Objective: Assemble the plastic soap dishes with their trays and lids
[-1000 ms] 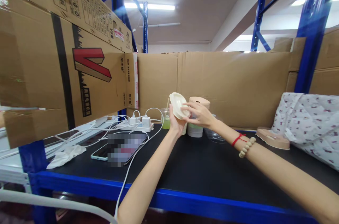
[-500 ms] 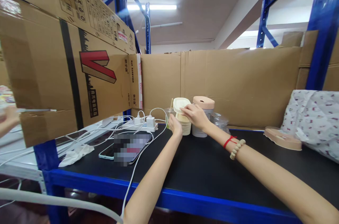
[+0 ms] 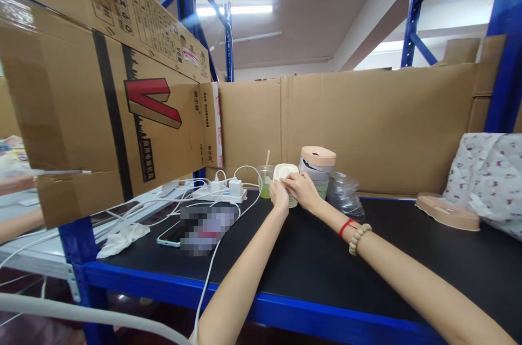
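Observation:
A cream lid [image 3: 286,171] lies over the top of a small ribbed cream container [image 3: 292,201] standing near the back of the black shelf. My left hand [image 3: 279,197] is closed against the container's left side, its fingertips up by the lid. From the right, my right hand [image 3: 304,191] presses its closed fingers on the lid's front edge. Both hands hide much of the container. Right behind it stands a larger tub with a peach lid [image 3: 318,156]. To the left is a clear cup of green drink [image 3: 265,187] with a straw.
Clear plastic packaging [image 3: 345,198] lies right of the tub. Two phones [image 3: 169,236], a white power strip [image 3: 204,192] with cables and a crumpled tissue [image 3: 122,240] are at left. Cardboard [image 3: 379,133] walls the back. A peach tray [image 3: 446,213] sits right; another person's arm shows far left.
The cream lid, tilted up before, has come down flatter onto the container. My left hand has risen to the lid's edge, and my right fingers have moved to its front.

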Demonstrator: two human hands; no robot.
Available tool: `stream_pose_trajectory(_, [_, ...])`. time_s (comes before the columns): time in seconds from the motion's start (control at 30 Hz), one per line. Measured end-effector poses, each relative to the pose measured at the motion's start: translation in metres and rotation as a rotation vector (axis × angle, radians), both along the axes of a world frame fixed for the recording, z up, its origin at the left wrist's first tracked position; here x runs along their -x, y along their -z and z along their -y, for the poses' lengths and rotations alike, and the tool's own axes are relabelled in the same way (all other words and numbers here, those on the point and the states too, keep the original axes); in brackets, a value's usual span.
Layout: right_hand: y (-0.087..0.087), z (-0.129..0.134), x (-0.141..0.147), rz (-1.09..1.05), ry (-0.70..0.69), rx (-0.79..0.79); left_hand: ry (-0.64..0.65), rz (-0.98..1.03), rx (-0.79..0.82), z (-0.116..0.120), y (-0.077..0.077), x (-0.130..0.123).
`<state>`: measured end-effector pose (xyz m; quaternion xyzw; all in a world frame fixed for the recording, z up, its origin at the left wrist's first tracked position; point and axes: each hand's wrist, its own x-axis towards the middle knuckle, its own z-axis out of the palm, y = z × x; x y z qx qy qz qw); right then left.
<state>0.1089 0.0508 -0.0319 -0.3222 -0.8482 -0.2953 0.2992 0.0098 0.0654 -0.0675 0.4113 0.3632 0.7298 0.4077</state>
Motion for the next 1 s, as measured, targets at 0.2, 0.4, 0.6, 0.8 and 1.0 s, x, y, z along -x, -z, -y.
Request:
stream_pose_trajectory(0.2, [0.005,0.005,-0.002,-0.082,-0.004,-0.022,-0.194,-0.052,0.151,0.022,-0.016,-0.006])
stream_pose_trajectory(0.4, [0.012,0.026,-0.032,-0.143,-0.1,-0.232,-0.418,-0.424,0.01,0.035,-0.018,-0.009])
stream_pose_trajectory(0.6, [0.018,0.033,-0.095,-0.212,0.041,-0.229,-0.513,-0.736,-0.198,0.04,-0.011,-0.009])
stream_pose_trajectory(0.8, [0.016,0.032,-0.175,-0.626,0.558,-0.086,-0.448,-1.041,-0.435,0.048,-0.009,-0.012])
stream_pose_trajectory(1.0, [0.039,0.034,-0.249,-0.906,0.959,0.151,-0.187,-1.396,-0.72,0.065,-0.007,-0.033])
